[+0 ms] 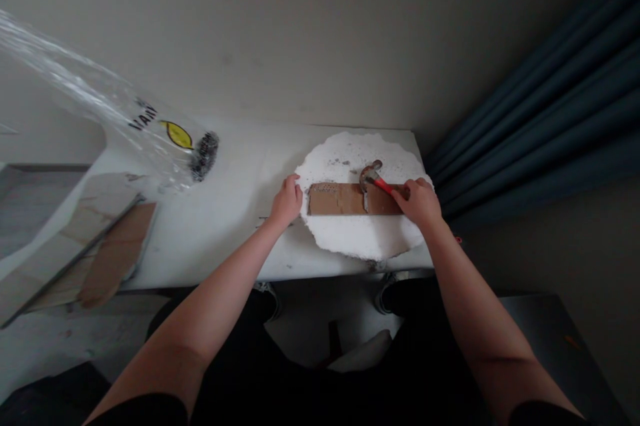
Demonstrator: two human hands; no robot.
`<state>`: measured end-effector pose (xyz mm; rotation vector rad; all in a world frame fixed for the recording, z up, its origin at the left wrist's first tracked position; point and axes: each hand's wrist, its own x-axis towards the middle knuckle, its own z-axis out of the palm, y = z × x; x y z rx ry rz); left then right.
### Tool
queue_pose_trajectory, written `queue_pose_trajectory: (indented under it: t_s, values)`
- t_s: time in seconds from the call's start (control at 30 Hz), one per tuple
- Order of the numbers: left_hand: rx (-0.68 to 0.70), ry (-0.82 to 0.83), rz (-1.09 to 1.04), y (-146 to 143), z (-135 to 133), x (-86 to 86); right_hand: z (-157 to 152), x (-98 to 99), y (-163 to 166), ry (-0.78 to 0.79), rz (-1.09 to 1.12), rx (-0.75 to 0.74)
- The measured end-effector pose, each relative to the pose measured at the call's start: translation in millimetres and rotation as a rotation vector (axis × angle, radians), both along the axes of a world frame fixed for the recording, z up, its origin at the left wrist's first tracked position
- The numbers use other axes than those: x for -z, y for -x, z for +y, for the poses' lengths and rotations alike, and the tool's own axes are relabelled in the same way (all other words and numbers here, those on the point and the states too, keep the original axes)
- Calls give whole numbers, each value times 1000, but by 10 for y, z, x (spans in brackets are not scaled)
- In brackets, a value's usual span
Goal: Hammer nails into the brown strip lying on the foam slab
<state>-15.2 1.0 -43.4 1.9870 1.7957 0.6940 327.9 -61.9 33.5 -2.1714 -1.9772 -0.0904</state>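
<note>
We judge current step: steadying white slab on desk, toward one o'clock. Our left hand curls at slab's nine-o'clock rim, pinch unclear; right hand, three o'clock, grips hammer over brown strip. Next move calls for firm bracing.

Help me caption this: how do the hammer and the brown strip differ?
The hammer is partly red, with a curved head; the brown strip is a flat, straight-sided piece. The right hand grips the hammer, while the strip lies on the white slab. Both are longer than wide.
</note>
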Motion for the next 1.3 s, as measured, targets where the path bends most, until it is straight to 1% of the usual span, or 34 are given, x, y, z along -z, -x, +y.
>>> queue_pose_trajectory:
  t_s: [0.1, 0.23, 0.4, 0.53, 0.73, 0.83, 0.97, 1.07, 1.17, 1.23, 1.3]
  values:
    - [-7, 9, 0, 1, -2, -6, 25, 59, 20, 62, -22, -46]
    - [-3, 10, -8, 1, -7, -21, 52, 80, 72, 69, -61, -37]
    - [-8, 28, 6, -14, -1, -68, 91, 125, 149, 42, -101, -9]
    - [-1, 39, 47, -20, 6, -108, 135, 210, 183, -15, -104, 19]
    - [23, 44, 136, -6, 16, -115, 184, 328, 182, -71, -75, 54]
    - [32, 50, 178, -11, 18, -140, 196, 343, 189, -85, -69, 68]
    - [58, 66, 248, -13, 6, -230, 202, 336, 197, -84, -49, 69]
    - [87, 90, 326, 8, -10, -319, 176, 300, 200, -74, -1, 81]
    - [83, 27, 406, 17, -13, -406, 103, 165, 263, -112, 75, 87]
    - [68, -66, 393, -9, -3, -460, 50, 2, 382, -182, 143, 7]
    - [124, -133, 310, -63, 12, -507, 27, -188, 566, -202, 231, -151]
